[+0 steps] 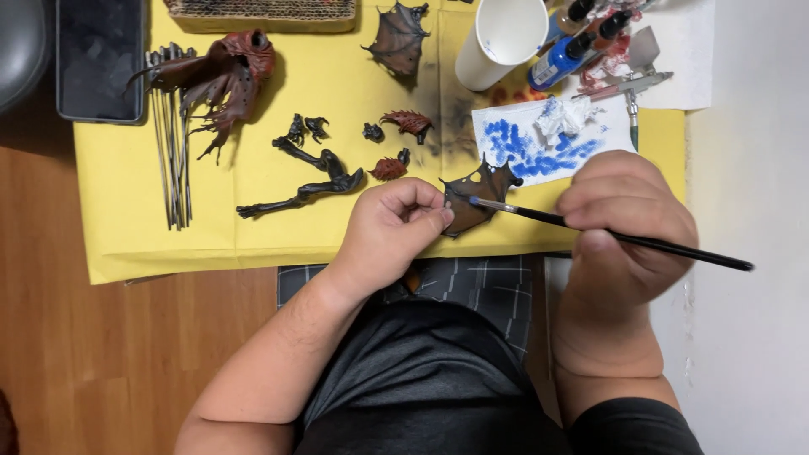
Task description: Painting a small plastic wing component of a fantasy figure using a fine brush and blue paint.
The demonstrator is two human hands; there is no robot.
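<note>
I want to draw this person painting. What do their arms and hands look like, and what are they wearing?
Both hands are bare: no gloves, rings or watch show. The left hand joins a bare forearm with no sleeve in view. The right hand has a bare wrist, then a dark sleeve further up. The shirt is dark grey.

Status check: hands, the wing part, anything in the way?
Left hand pinches dark brown wing-shaped model part. Right hand holds thin black paintbrush, tip on wing. Nothing between them.

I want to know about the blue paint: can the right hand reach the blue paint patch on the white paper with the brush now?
Probably yes. The right hand holds the brush just below the blue paint patch, and nothing lies between them. The left hand only holds the dark wing piece beside it.
</note>
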